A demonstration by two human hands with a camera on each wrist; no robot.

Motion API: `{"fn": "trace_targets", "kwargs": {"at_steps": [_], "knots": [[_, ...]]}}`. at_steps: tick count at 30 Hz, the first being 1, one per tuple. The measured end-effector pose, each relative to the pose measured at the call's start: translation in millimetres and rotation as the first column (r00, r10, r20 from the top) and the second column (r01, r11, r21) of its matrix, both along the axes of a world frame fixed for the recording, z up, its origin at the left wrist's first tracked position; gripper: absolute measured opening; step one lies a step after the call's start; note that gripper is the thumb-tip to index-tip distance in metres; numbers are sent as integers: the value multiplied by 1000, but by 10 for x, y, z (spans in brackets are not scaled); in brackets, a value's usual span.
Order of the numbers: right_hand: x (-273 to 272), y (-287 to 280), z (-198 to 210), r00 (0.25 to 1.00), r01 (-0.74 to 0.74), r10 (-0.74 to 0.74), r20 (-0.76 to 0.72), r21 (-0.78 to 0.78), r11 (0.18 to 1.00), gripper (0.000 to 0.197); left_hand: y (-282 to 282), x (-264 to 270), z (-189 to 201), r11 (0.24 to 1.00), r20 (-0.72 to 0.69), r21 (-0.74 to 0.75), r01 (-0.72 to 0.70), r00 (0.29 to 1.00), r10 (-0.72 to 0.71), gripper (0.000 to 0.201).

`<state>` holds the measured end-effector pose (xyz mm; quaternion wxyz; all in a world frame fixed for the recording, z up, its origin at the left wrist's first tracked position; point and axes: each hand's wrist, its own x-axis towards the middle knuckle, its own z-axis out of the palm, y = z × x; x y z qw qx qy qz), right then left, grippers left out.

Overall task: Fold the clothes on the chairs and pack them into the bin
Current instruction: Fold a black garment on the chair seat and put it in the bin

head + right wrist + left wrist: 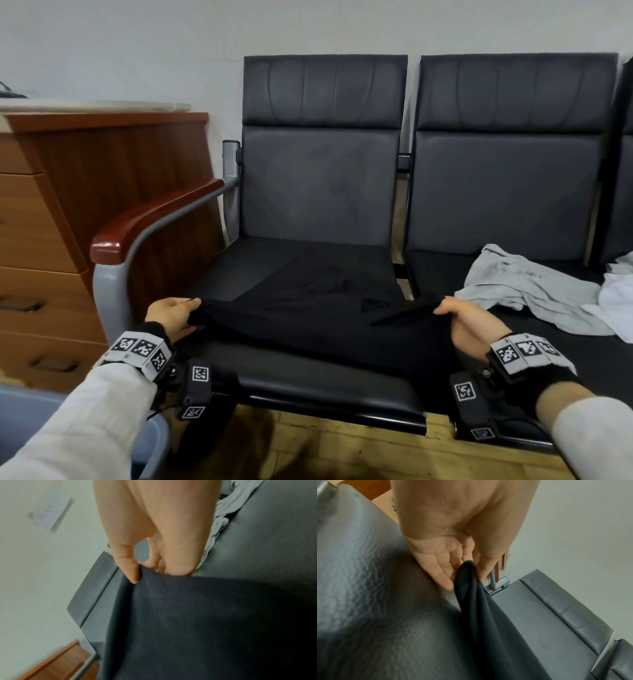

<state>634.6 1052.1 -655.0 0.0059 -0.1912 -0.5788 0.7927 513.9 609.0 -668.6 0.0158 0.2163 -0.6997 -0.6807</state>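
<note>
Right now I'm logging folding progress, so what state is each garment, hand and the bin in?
black garment: spread on the left chair seat, near edge lifted at both ends
left hand: pinches the garment's left end
right hand: pinches its right end
grey garment: crumpled, unfolded, on the next seat
white garment: crumpled beside it
bin: lower left, contents hidden

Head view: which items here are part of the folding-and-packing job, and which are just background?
Job:
black garment, gripped by left hand and right hand
grey garment
white garment
chairs
bin

Background:
wooden drawer cabinet
wall
floor
</note>
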Motion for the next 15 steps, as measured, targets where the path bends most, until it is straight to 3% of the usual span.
{"fn": "trace_targets", "kwargs": {"at_steps": [3,5,7,8,11,15], "knots": [[29,-24,52,999,-49,50,13,-66,997,15,-15,-4,-22,1000,-4,-8,-1,1000,1,21],[43,-61,49,991,-97,93,92,40,995,18,-21,-2,-30,1000,-5,-15,-1,1000,1,21],[20,-82,11,989,-92,70,131,174,980,9,-23,-3,-34,999,-7,-34,9,1000,-9,21],[5,-75,-25,989,-81,52,138,211,974,18,-21,0,-33,999,-9,-46,20,1000,-20,20],[-14,-36,-115,986,-76,39,160,228,971,27,-19,21,-26,996,-20,-78,33,999,-35,19],[-35,-16,-79,994,91,-102,30,253,963,20,-51,44,-9,996,-79,-80,27,996,-33,8]]}}
